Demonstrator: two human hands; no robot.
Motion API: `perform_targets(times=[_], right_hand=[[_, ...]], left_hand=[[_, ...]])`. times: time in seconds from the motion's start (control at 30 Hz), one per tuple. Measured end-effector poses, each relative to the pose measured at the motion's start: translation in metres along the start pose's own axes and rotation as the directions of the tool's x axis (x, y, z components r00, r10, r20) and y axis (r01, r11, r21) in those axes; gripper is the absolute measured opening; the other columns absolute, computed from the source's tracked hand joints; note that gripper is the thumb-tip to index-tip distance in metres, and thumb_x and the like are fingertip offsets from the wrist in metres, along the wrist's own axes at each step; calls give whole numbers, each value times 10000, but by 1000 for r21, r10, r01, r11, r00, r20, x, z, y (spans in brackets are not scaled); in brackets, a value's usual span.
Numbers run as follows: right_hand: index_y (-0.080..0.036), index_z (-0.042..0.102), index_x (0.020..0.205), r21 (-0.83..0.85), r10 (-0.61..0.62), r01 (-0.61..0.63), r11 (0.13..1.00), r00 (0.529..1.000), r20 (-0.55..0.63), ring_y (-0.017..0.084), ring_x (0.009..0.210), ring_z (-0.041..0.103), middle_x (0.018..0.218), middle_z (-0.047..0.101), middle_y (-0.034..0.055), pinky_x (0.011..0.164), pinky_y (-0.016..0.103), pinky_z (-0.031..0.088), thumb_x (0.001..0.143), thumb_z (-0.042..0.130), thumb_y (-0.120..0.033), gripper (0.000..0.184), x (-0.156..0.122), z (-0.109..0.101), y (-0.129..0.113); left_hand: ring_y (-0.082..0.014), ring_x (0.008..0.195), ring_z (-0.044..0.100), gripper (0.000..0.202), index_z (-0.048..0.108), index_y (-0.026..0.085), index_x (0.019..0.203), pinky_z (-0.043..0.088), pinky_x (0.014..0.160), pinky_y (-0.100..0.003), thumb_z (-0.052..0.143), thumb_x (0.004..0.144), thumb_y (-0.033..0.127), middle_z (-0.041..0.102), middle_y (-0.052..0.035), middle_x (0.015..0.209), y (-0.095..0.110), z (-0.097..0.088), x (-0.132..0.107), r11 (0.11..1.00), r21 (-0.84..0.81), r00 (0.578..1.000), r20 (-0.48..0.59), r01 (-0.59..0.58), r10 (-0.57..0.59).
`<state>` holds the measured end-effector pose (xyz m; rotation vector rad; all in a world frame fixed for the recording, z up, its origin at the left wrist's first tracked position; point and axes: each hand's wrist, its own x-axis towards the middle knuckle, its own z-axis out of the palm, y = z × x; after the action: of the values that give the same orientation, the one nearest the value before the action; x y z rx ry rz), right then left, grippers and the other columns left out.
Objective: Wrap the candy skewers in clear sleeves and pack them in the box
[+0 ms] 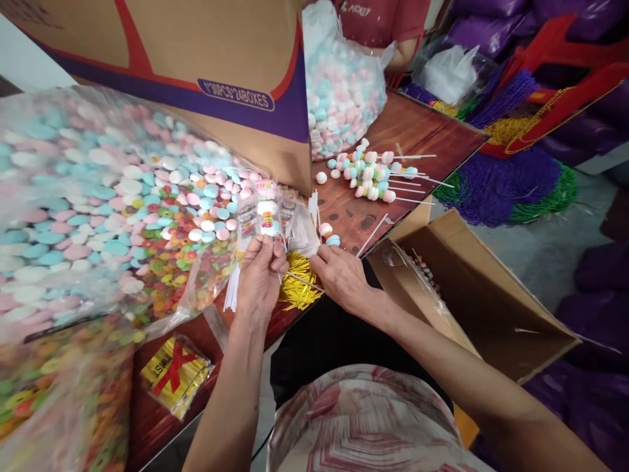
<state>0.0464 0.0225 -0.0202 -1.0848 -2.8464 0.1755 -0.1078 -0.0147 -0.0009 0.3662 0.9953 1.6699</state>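
Observation:
My left hand [262, 272] is closed around the lower end of a small clear printed bag with a marshmallow skewer [268, 213] inside it. A white stick runs from that hand toward the lower right. To its right, the fingers of my right hand [341, 272] are pinched together beside a stack of clear candy bags [302, 233]; what they hold, if anything, is hidden. Gold twist ties [301, 282] lie in a loose pile between the hands. Just beyond my right hand is a short marshmallow piece [329, 234].
Large clear bags of marshmallows [73, 196] and gummy rings [49, 400] cover the left. A printed carton [221, 52] stands behind. Finished skewers [371, 174] lie at the back right, near a person in a red shirt [381, 19]. An open cardboard box [472, 295] sits at the right.

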Motion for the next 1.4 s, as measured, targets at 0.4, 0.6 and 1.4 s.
perform_targets(times=[0.4,0.6,1.4], right_hand=[[-178,635,968,36,-51,50,998,999,10,215,867,551,951,648,85,608,323,311,981,448,-149,190,4,2,-10],[-153,573,1031,37,-5,5,999,1000,5,232,859,556,971,633,110,625,317,336,936,393,-45,230,9,10,-16],[-173,580,698,981,451,13,-193,889,77,72,461,438,581,550,-54,457,207,338,745,718,-354,233,33,-10,1]], left_hand=[[-19,452,290,220,515,161,722,231,418,-134,725,778,198,510,40,622,-5,0,1,994,98,994,-91,-44,53],[-16,454,303,206,519,170,788,224,429,-138,720,760,202,537,42,635,-8,-4,1,989,126,989,-123,-72,88],[-50,558,404,213,615,178,828,330,510,-162,784,756,286,535,35,698,-23,27,-2,969,211,992,46,-128,120]])
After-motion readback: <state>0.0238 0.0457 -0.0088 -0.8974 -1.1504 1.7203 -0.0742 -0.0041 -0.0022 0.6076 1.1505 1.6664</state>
